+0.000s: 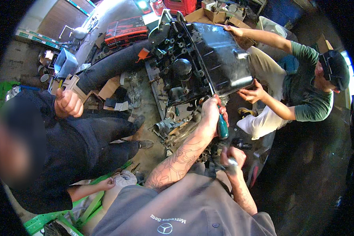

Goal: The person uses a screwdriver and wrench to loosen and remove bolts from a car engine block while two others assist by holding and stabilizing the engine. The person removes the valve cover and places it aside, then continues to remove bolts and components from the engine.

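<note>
A black oil pan (pixel 220 59) is tilted against the open underside of a dark engine (pixel 177 74). My left hand (pixel 211 108) is closed around a green-handled screwdriver (pixel 223 128), its shaft pointing up at the seam between pan and engine. Below the handle's end, my right hand (pixel 236 154) is closed on what looks like a hammer (pixel 232 164), its metal smeared by motion. On the right a co-worker in a green shirt (pixel 312 88) supports the pan, one hand (pixel 234 30) at its top edge and the other (pixel 253 92) at its lower corner.
Another person in dark clothes (pixel 70 145) stands close on my left, one fist (pixel 68 103) raised. Metal parts (pixel 169 126) lie below the engine. Behind it are a large black pipe (pixel 114 65), a red case (pixel 126 31) and cardboard boxes (pixel 208 15). Green framing (pixel 88 206) stands lower left.
</note>
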